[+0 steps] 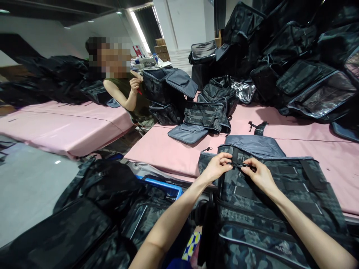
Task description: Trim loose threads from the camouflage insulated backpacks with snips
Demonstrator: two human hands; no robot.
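A dark camouflage bag (260, 209) with webbing rows and a grey-lined open flap (255, 145) lies in front of me, partly on the pink table. Near its upper left edge my left hand (220, 166) pinches a short black strap (238, 164) between thumb and fingers. From the other side, my right hand (259, 175) is closed on the same strap, its thumb and forefinger close to the left fingertips. Whether a small buckle sits between the fingers is too small to tell.
Pink-covered tables (305, 129) stand ahead and to the left. Finished-looking bags (207, 117) and a tall bag pile (297, 56) sit on the near one. Another person (126, 89) works across it. Bags fill a blue crate (159, 183) at lower left.
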